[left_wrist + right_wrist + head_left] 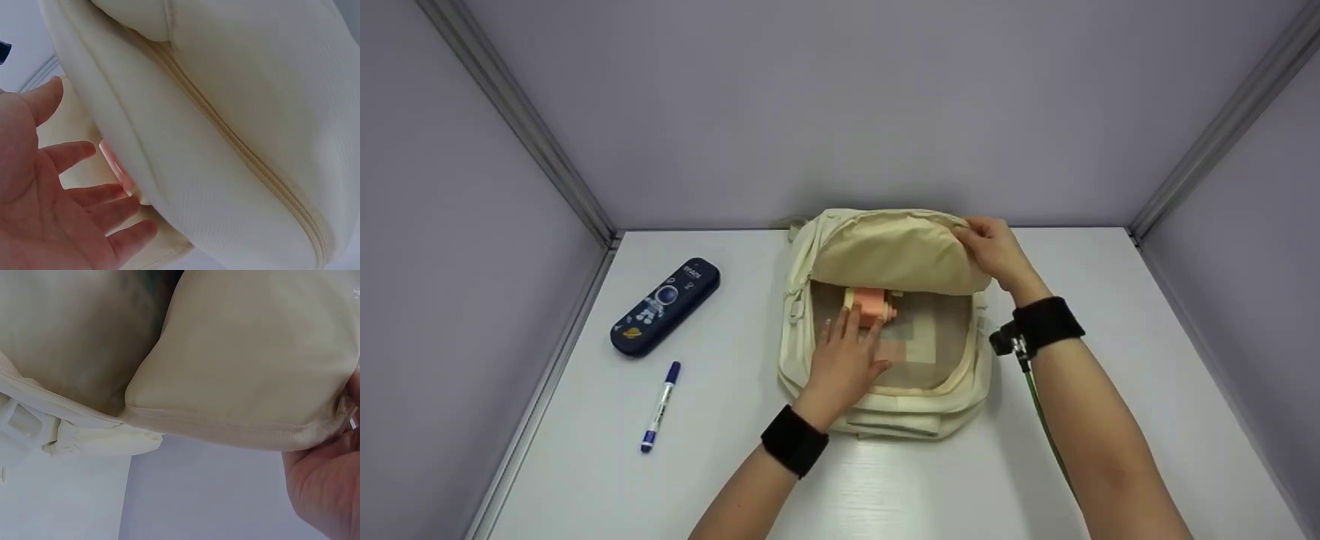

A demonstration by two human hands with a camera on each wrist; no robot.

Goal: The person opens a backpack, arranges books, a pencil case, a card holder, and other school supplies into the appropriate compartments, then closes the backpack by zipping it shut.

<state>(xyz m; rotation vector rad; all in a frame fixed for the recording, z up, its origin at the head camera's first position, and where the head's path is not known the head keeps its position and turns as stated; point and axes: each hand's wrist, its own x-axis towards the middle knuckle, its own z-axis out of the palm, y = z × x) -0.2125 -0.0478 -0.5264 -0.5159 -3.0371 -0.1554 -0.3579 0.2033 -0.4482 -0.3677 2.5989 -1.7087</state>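
In the head view a cream backpack (885,420) lies on its back with its front panel folded up. My right hand (997,251) pinches the upper right edge of this flap (900,259); in the right wrist view the fingers hold the flap's piped edge (225,433). My left hand (844,367) is over the opening, fingers spread and straight. Its fingertips are right at a small salmon-pink object (871,305) with a cream ring and a short stub at one end. In the left wrist view the bag's wall partly hides the pink object (116,166).
Left of the bag, a dark blue pencil case (666,306) with a space print lies on the white table (562,465). A white marker (661,409) with blue ends is nearer the front. Grey panels (900,112) enclose the table behind and at both sides.
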